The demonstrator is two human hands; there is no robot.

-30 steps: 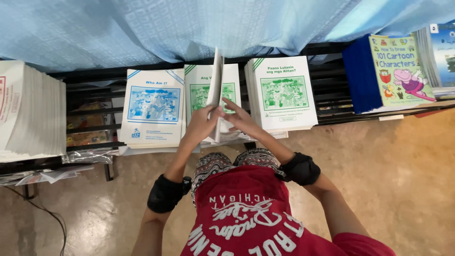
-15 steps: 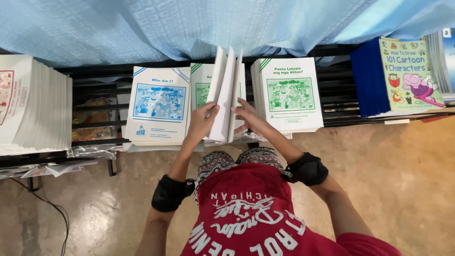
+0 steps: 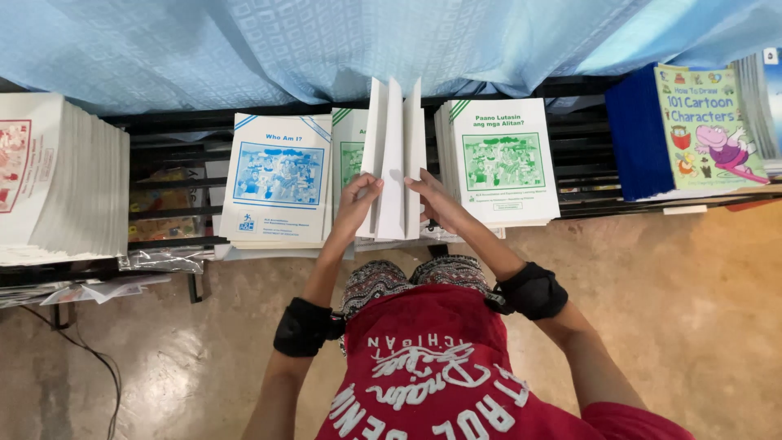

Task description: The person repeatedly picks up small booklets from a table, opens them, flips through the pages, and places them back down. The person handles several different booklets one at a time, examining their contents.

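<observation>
Three thin white booklets [image 3: 393, 155] stand upright on edge on top of the middle stack of green-covered booklets [image 3: 349, 151] on a low black rack. My left hand [image 3: 356, 202] grips their left side and my right hand [image 3: 429, 198] holds their right side near the bottom edges. A stack of blue-covered booklets [image 3: 277, 183] lies just to the left, and another green-covered stack [image 3: 503, 163] just to the right.
A tall pile of white books [image 3: 61, 183] sits at the far left, and a colourful cartoon drawing book [image 3: 709, 130] at the right. A pale blue cloth [image 3: 326, 45] hangs behind the black slatted rack [image 3: 171, 175]. Tan floor lies below.
More booklets have been lifted upright: one a second ago, three now. Both hands moved slightly right and stay clamped on them.
</observation>
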